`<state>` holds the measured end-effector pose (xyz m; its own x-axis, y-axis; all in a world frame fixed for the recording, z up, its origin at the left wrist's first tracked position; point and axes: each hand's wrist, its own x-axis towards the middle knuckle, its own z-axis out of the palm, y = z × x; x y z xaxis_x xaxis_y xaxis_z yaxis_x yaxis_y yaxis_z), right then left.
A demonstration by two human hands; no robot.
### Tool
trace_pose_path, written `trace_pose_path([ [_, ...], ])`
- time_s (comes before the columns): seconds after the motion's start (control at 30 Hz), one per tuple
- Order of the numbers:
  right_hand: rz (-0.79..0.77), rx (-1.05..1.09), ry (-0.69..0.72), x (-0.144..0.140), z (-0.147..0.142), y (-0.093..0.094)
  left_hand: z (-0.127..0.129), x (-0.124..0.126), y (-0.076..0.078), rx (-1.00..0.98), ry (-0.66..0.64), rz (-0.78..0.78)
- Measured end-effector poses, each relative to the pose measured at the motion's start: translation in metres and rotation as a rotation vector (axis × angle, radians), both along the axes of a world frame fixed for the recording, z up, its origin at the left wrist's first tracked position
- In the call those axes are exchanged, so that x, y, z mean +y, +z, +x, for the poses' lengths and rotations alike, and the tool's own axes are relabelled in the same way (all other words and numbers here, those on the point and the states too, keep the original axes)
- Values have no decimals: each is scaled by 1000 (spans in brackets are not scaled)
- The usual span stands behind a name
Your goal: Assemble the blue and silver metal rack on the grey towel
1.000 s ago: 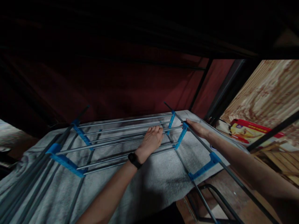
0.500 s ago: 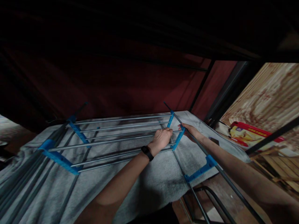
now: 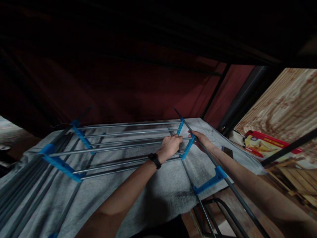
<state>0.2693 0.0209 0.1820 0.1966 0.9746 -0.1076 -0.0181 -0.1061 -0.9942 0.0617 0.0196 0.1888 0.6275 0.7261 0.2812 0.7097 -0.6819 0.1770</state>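
Note:
A rack of grey metal rods joined by blue plastic brackets lies across a grey cloth. My left hand (image 3: 171, 145), with a black band on its wrist, is closed around a metal rod (image 3: 123, 145) near its right end. My right hand (image 3: 201, 139) grips the blue bracket (image 3: 187, 149) where it meets a long side pole (image 3: 210, 156); part of the fingers is hidden behind the pole. Another blue bracket (image 3: 209, 182) sits nearer me on the same pole. At the left end, blue brackets (image 3: 58, 162) carry the other rod ends.
Several loose rods (image 3: 24, 191) lie on the left of the grey cloth (image 3: 158, 191). A dark flat object (image 3: 227, 152) rests by my right forearm. A red and yellow package (image 3: 266, 144) and wooden stools (image 3: 294, 180) stand right. A black metal frame (image 3: 215, 205) is below the edge.
Both hands keep their hold at nearly the same place. The rack's left end and the near right bracket have shifted slightly left and up in view.

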Motion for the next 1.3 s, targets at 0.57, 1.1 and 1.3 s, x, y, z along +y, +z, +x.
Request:
trace_pose_path([
  [0.57,-33,-146,4,7,-1,0,0,0,0,-18,1,16],
  [1.1,32,-247,57,19,5,-13,1,-1,-1,-19,-3,30],
  [1.3,5,-285,81,14,6,-9,2,-7,0,16,10,17],
])
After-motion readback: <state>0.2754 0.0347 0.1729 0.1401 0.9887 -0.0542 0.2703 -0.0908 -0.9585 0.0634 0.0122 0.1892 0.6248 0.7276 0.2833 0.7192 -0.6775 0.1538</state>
